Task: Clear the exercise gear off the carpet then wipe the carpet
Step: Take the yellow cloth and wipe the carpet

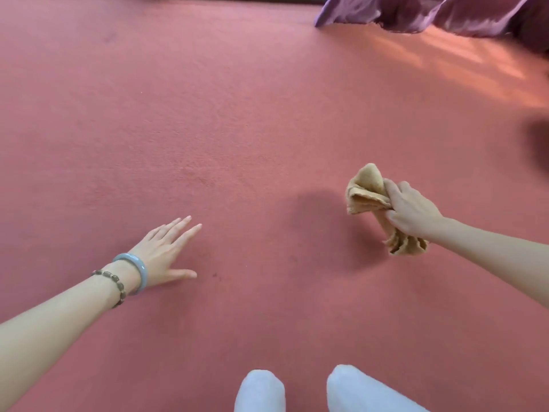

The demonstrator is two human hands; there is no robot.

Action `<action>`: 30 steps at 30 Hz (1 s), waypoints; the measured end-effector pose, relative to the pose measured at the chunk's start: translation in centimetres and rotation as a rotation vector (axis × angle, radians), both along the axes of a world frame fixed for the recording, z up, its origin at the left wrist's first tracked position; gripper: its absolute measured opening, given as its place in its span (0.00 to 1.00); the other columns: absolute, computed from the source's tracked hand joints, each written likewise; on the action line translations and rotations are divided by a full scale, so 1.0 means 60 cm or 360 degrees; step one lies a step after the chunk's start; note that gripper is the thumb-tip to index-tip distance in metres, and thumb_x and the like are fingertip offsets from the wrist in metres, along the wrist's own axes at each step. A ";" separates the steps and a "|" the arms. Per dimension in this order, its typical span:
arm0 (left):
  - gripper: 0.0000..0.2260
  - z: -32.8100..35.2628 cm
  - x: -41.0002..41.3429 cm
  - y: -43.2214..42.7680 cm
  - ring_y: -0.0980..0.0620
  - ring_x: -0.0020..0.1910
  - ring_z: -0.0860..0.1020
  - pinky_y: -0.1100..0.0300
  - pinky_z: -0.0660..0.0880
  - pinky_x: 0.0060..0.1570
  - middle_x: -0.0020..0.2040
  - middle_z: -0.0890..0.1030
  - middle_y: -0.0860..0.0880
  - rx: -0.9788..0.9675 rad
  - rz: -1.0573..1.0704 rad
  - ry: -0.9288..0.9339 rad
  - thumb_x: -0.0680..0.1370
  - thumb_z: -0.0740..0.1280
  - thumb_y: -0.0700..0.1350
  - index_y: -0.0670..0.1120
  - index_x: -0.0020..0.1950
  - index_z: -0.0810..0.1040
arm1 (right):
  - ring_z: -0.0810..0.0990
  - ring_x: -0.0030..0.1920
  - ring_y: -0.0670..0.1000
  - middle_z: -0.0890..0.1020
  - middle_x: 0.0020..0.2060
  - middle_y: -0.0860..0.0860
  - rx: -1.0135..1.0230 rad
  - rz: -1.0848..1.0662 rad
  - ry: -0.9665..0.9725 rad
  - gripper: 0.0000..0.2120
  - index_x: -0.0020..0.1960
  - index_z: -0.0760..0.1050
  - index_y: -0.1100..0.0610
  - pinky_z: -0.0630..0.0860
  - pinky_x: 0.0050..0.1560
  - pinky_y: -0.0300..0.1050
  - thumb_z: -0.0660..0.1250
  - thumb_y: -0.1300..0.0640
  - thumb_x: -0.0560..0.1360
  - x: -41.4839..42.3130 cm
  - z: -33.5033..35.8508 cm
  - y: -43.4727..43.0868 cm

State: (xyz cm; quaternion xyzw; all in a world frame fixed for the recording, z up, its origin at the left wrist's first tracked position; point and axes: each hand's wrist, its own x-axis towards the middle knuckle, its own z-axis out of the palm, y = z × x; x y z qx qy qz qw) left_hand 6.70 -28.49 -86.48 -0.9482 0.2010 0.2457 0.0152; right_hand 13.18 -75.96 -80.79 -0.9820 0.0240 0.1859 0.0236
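No exercise gear shows on the visible stretch of the red carpet, so the clearing step looks done here and the wiping step appears to be the one in hand.

Toward the near left of the carpet, the left hand lies palm down with straight, spread fingers and holds nothing. It seems to be propping the person up. The wrist carries a pale blue-grey bangle and a brown bead bracelet. Just beside the thumb is a small dark speck in the pile, a likely spot to wipe. At the near edge of the view, two knees in white trousers rest on the carpet.

To the right, well apart from the other hand, the right hand grips a tan cloth with its fingers curled round the middle. The cloth is bunched and folded, with one end fanning out beyond the fingers and the other hanging below the palm. Its shadow falls to the left of it, so it is probably held just off the carpet, though contact cannot be ruled out. The next move calls for lowering the cloth flat onto the pile and pressing it in strokes. Spreading it out first would cover more.

At the far right corner, purple fabric lies on the carpet's edge.
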 end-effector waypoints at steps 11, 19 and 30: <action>0.36 -0.055 0.032 -0.092 0.48 0.76 0.48 0.52 0.48 0.73 0.78 0.48 0.46 -0.0150 0.0422 -0.0156 0.76 0.55 0.63 0.47 0.77 0.47 | 0.75 0.53 0.63 0.69 0.60 0.60 0.0212 0.0153 0.0075 0.21 0.66 0.61 0.55 0.72 0.49 0.55 0.56 0.63 0.74 -0.135 -0.072 0.185; 0.35 -0.083 0.019 -0.083 0.47 0.76 0.50 0.51 0.47 0.73 0.77 0.51 0.45 -0.0185 0.0357 -0.0233 0.76 0.59 0.60 0.47 0.77 0.48 | 0.74 0.55 0.62 0.70 0.59 0.58 0.0490 0.0899 0.0360 0.24 0.70 0.59 0.53 0.70 0.43 0.54 0.59 0.61 0.75 -0.194 -0.065 0.291; 0.33 -0.087 0.012 -0.054 0.49 0.76 0.44 0.52 0.41 0.74 0.78 0.47 0.46 -0.0113 0.0570 -0.0178 0.78 0.58 0.57 0.45 0.77 0.47 | 0.72 0.59 0.70 0.71 0.60 0.66 0.0019 -0.0520 -0.0239 0.18 0.64 0.63 0.61 0.69 0.58 0.60 0.55 0.63 0.73 0.122 -0.087 0.040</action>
